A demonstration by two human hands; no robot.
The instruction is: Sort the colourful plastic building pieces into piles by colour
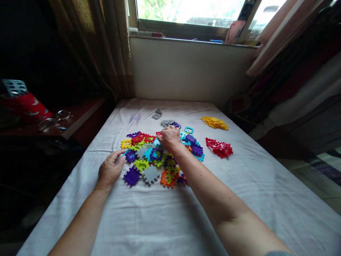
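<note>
A mixed heap of flat interlocking plastic tiles with notched edges, some solid and some hollow, spreads over the bed sheet [138, 213]. At its left edge is my left hand [110, 170], thumb and index finger apart, the fingertips close to a light blue tile [125, 152]. I cannot tell whether they touch it. My right hand [169, 137] reaches over the back of the heap with bent fingers, closed at a red tile [159, 134]; most fingertips are hidden. A purple tile [132, 176] and a grey tile [150, 175] lie at the front.
Separate piles hold yellow tiles [214, 122], red tiles [220, 148] and grey tiles [167, 123], with a smaller grey group [157, 114] farther back. A dark side table [87, 110] with glasses [48, 124] stands left. A wall [186, 71] and window are behind.
</note>
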